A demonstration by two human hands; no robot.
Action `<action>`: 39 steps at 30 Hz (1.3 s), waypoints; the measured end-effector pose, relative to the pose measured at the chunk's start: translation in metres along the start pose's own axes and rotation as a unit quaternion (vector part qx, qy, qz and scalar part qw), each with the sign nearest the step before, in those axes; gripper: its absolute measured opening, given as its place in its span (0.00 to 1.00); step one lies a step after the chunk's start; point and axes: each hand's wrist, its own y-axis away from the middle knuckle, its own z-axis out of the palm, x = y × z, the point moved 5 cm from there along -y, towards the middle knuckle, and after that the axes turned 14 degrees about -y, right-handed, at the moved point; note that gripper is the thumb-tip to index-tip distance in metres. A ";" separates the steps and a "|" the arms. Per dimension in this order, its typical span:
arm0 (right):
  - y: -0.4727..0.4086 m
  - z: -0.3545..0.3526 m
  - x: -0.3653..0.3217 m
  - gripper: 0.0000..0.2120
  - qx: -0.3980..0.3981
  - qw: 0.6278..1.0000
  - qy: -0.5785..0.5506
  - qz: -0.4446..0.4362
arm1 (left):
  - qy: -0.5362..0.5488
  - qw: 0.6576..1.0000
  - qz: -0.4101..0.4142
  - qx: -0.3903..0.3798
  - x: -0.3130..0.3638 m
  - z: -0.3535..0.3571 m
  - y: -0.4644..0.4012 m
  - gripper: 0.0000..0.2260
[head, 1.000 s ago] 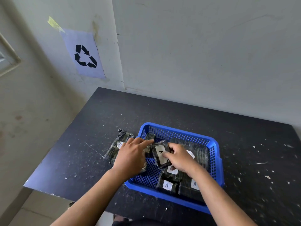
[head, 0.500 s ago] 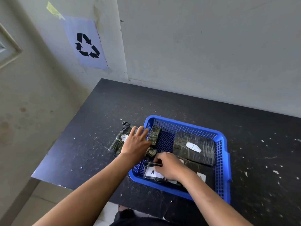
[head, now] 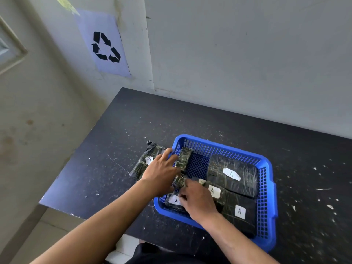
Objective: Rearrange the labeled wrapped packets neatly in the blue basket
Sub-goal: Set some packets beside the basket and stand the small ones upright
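The blue basket [head: 265,180] sits on the black table. Inside it, a large wrapped packet labeled A [head: 231,174] lies at the back right. Another A packet [head: 239,212] lies at the front right and a smaller one [head: 214,191] in the middle. A narrow packet [head: 184,157] stands on edge along the left wall. My left hand [head: 162,172] lies over the left rim with fingers spread, touching that narrow packet and a small one [head: 178,181]. My right hand [head: 199,201] grips the front-left A packet [head: 174,201] in the basket's near corner.
Two or three more wrapped packets [head: 145,161] lie on the table just left of the basket, partly under my left hand. The table's [head: 118,141] left and front edges are close. A wall with a recycling sign [head: 105,46] stands behind.
My right hand has carried the A packet from the basket's middle down to its front-left corner, uncovering the large packet at the back. My left hand has stayed at the left rim.
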 end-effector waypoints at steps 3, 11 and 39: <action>0.002 0.004 -0.001 0.07 -0.010 1.000 -0.013 -0.003 | -0.018 1.000 -0.007 -0.004 0.004 0.005 0.003 0.24; -0.016 -0.023 0.012 0.19 0.048 0.998 -0.039 0.030 | 0.019 0.998 -0.060 0.014 0.007 0.004 0.013 0.32; -0.022 -0.064 0.028 0.14 -0.009 0.993 -0.079 0.090 | 0.009 0.998 -0.048 -0.050 0.035 -0.003 0.035 0.22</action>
